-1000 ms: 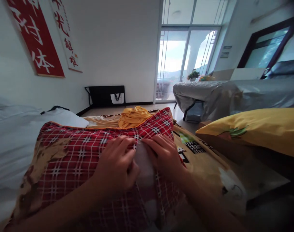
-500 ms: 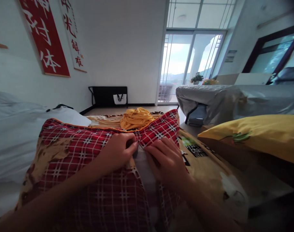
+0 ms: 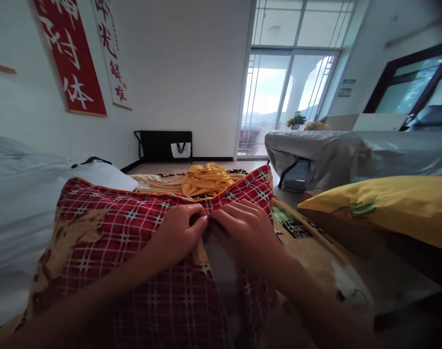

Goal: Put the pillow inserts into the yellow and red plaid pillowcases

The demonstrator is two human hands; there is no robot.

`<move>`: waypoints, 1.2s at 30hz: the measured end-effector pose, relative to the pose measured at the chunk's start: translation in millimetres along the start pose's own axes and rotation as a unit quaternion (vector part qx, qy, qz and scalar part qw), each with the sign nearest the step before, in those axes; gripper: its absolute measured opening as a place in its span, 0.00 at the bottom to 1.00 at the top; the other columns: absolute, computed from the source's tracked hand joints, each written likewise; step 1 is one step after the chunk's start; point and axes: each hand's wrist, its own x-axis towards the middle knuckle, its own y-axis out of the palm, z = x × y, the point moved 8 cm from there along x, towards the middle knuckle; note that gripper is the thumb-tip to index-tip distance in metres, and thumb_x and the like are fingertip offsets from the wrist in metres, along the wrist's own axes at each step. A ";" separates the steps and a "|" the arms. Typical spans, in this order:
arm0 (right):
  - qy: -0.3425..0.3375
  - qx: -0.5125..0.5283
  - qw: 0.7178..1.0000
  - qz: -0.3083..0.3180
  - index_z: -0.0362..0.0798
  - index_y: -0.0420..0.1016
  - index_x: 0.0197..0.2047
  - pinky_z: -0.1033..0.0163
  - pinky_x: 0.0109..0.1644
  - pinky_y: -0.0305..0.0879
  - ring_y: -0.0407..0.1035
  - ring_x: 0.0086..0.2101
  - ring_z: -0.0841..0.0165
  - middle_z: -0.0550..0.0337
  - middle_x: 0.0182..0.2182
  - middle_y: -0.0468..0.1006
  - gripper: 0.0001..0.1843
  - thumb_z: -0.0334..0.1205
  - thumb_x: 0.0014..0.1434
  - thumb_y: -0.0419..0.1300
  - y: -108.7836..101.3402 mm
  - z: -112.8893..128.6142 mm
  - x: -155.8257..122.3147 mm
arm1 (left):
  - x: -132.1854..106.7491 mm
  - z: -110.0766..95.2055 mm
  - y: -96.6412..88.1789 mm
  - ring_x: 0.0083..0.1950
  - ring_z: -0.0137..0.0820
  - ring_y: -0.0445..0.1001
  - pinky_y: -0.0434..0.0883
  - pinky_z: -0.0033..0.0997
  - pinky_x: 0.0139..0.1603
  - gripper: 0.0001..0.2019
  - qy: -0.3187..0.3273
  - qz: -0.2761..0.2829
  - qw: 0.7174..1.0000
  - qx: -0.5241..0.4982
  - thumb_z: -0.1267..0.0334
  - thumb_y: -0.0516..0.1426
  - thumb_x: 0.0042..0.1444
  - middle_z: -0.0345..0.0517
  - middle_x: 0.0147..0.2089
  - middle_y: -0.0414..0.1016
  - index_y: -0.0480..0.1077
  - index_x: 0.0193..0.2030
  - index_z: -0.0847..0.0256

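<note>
Plaid cover [image 3: 126, 228]: opening edge pinched between touching left fingers [image 3: 196, 219] and right fingers [image 3: 226, 217].

red wall banner [image 3: 70, 53] ending in 体, white scroll [image 3: 113, 53] illegible

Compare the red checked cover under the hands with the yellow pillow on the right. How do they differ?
The red checked cover is red and white plaid with tan patches; the yellow pillow is plain yellow with a small green print. The left hand and right hand pinch the cover's open edge, where white filling shows; the pillow lies untouched, apart from both hands. Both are soft bedding.
</note>
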 end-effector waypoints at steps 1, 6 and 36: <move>-0.014 -0.016 1.000 -0.004 0.46 0.73 0.31 0.63 0.35 0.56 0.64 0.28 0.70 0.61 0.25 0.73 0.11 0.35 0.64 0.52 -1.0 3.4 -0.2 | -0.3 0.2 -0.3 0.29 0.29 0.68 0.61 0.29 0.32 0.11 -0.003 -0.001 1.000 -0.001 0.60 0.50 0.52 0.40 0.25 0.72 0.69 0.25 0.61; -0.043 -0.061 0.997 -0.023 0.47 0.70 0.28 0.63 0.32 0.54 0.62 0.24 0.71 0.62 0.21 0.71 0.16 0.33 0.65 0.48 -7.7 11.7 -0.6 | -2.5 -4.2 -1.8 0.28 0.29 0.68 0.61 0.29 0.30 0.10 -0.001 -0.006 1.000 0.007 0.62 0.50 0.51 0.40 0.24 0.72 0.69 0.24 0.61; -0.084 0.008 0.996 0.012 0.44 0.71 0.45 0.63 0.35 0.61 0.66 0.32 0.68 0.56 0.32 0.75 0.12 0.32 0.66 0.47 -8.9 -3.9 16.4 | 28.3 -28.2 -13.7 0.49 0.31 0.68 0.64 0.33 0.54 0.08 0.317 0.162 0.933 0.046 0.64 0.55 0.60 0.46 0.47 0.71 0.74 0.43 0.60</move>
